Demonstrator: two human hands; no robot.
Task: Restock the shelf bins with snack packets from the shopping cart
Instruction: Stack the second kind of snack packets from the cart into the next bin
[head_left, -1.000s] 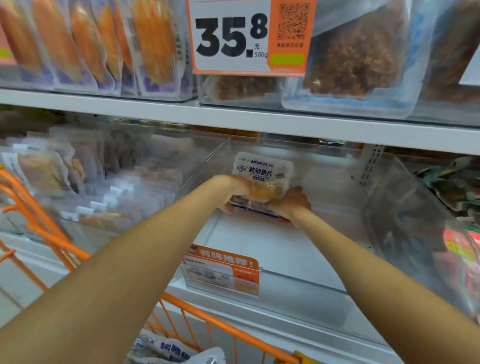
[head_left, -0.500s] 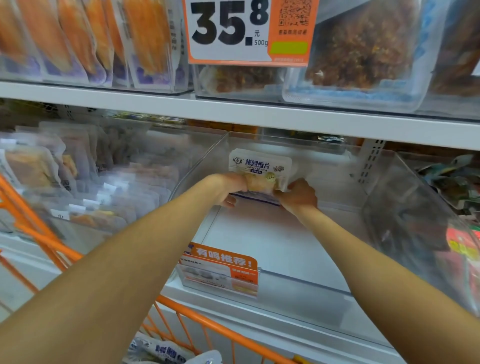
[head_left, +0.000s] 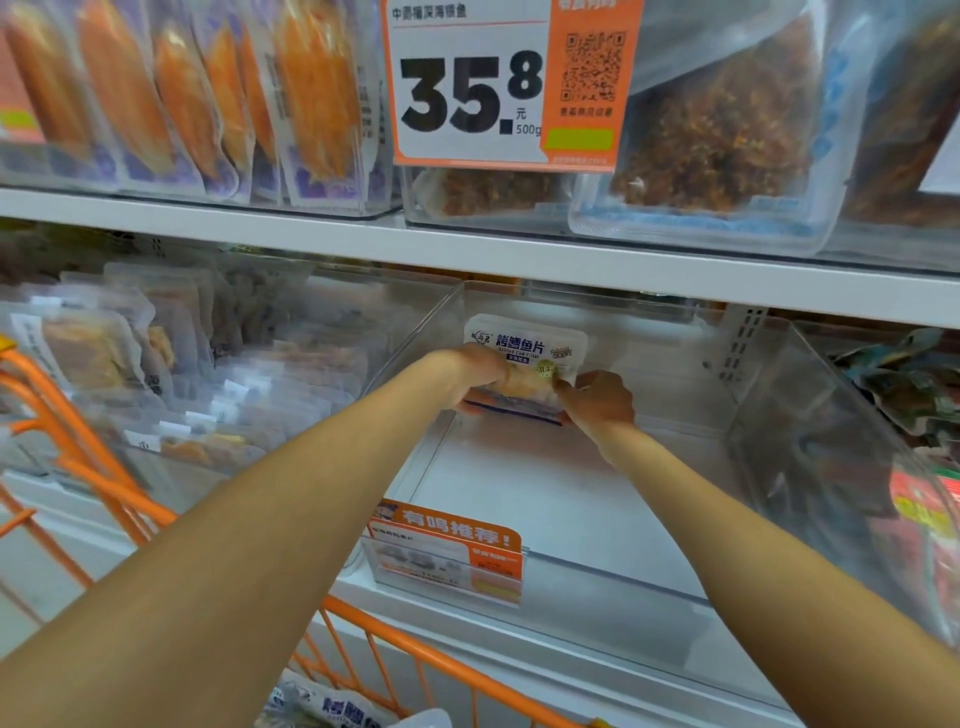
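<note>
The snack packet (head_left: 524, 364) is gripped upright by left hand (head_left: 475, 379) and right hand (head_left: 597, 400); it is stood against the clear bin (head_left: 571, 519) back, label outward.

The orange price sign (head_left: 511, 85) reads "35.8 元 500g"; the snack packet (head_left: 524, 358) reads "烤鳕鱼片, Grilled Cod Fillet".

An orange price sign (head_left: 511, 85) reading 35.8 hangs at twelve o'clock; an orange recommendation label (head_left: 447, 556) sits near six o'clock.
</note>
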